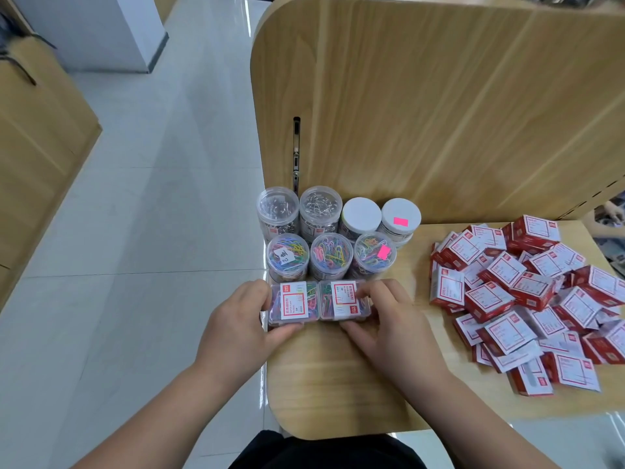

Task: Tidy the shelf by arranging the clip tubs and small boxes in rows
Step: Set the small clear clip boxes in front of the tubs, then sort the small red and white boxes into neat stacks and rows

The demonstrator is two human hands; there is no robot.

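The left hand (236,319) is gripping the left case (293,304), with the thumb curling along its near edge and the fingers wrapping its left end. This clear case of coloured clips is lying flat at the left edge of the shelf (338,384), touching the right case (343,301) side by side. Just behind them, three front tubs (287,255) of coloured clips are standing in a row. Four back tubs (320,206), two clear and two white-lidded, are lining up against the panel (439,113). The right hand (389,319) is pinching the right case, fingers lying over its right end and thumb pressing its near edge. Further right, red boxes (527,292) are lying in a loose heap, well apart from the cases.
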